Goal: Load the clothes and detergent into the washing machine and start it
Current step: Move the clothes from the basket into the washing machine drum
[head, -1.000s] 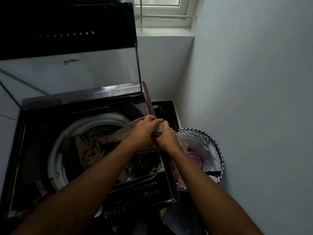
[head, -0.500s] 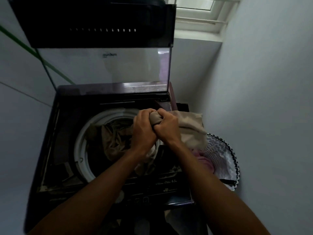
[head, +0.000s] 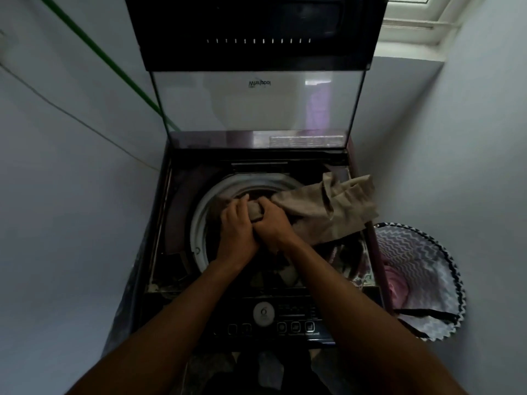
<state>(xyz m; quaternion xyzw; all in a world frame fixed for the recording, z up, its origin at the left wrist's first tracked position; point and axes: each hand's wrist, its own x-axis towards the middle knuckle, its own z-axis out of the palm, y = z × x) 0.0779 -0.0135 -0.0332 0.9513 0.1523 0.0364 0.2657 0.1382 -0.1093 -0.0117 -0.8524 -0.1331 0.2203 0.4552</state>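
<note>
A dark top-loading washing machine (head: pixel 182 212) stands open, its glass lid (head: pixel 256 104) raised upright. Over the white drum rim (head: pixel 199 223), my left hand (head: pixel 236 226) and my right hand (head: pixel 273 223) both grip a bunched beige garment (head: pixel 336 209). The rest of that garment trails right over the machine's top edge. More cloth lies dark inside the drum under my hands. The control panel (head: pixel 285 320) with its buttons runs along the near edge. No detergent is in view.
A laundry basket (head: pixel 445 280) with a zigzag lining stands right of the machine and holds pink cloth (head: pixel 395 286). Walls close in on the left and right. A green line (head: pixel 108 61) crosses the left wall. A window (head: pixel 413 21) sits at top right.
Both hands have carried the beige garment from the machine's right side to over the drum. The view has swung so the machine sits centred.
</note>
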